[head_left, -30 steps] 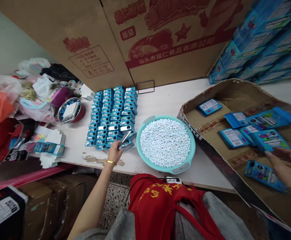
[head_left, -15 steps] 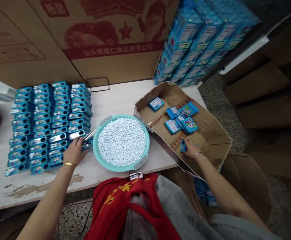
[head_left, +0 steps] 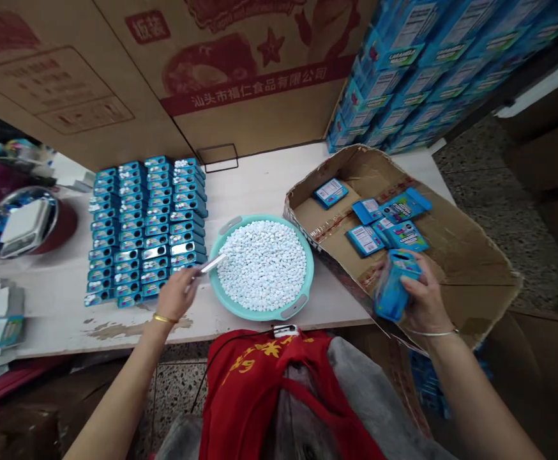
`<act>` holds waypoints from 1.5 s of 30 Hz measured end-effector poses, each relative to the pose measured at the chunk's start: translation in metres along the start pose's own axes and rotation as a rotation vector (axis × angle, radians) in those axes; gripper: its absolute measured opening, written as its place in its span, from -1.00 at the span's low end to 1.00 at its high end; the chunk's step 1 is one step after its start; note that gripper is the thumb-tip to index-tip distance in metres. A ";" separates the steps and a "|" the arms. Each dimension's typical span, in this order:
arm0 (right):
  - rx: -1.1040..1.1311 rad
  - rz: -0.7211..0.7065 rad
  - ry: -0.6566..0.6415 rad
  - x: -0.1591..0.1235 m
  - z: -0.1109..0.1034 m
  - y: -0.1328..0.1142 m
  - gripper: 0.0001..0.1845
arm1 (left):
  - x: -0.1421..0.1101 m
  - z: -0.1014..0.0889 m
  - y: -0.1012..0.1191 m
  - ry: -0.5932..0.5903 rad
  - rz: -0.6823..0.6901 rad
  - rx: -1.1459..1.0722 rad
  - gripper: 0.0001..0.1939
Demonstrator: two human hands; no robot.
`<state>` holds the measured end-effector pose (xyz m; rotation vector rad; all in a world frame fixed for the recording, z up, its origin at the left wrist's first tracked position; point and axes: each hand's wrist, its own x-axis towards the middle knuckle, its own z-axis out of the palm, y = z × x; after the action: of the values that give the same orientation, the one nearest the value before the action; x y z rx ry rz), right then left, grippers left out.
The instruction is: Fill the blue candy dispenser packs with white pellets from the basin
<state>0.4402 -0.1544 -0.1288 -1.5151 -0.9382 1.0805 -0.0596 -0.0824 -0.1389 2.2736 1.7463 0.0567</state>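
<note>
My left hand is closed round the handle of a slim, silvery scoop-like tool. The tool's tip reaches over the left rim of a turquoise basin full of small white candies. My right hand grips a blue candy box, held up over the near side of a cut-down carton; a dark round hole shows in its top. Several other blue boxes lie inside that carton. Left of the basin, rows of upright blue boxes with holes stand packed together.
Big printed cartons wall off the back of the white table. Blue display packs are stacked at the back right. A metal bowl and a pile of white-and-blue card sit at the left.
My right hand has lifted the blue candy box off the carton's floor. My left hand has brought the tool from beside the box rows to over the basin's rim. The view has shifted left.
</note>
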 end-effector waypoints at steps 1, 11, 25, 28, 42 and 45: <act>0.104 0.076 -0.139 -0.006 0.015 -0.007 -0.31 | -0.003 0.003 0.010 -0.087 0.052 -0.030 -0.69; -0.006 0.223 -0.341 0.010 0.140 0.034 -0.43 | 0.026 0.076 0.124 -0.316 -0.076 -0.124 -0.84; 0.146 0.157 -0.304 -0.003 0.139 0.026 -0.32 | 0.037 0.071 0.098 -0.151 0.090 -0.427 -0.72; 0.056 0.075 -0.321 -0.001 0.125 0.020 -0.49 | 0.035 0.042 0.092 -0.114 0.163 -0.451 -0.68; -0.452 -0.584 -0.299 0.007 0.151 0.005 -0.57 | 0.056 -0.079 0.130 -0.259 0.520 -0.064 -0.72; -0.483 -0.600 -0.300 0.005 0.155 0.007 -0.53 | 0.059 -0.092 0.144 -0.279 0.511 0.081 -0.69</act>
<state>0.2941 -0.1070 -0.1507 -1.3094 -1.8250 0.6692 0.0744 -0.0421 -0.0235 2.5808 1.0235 -0.2234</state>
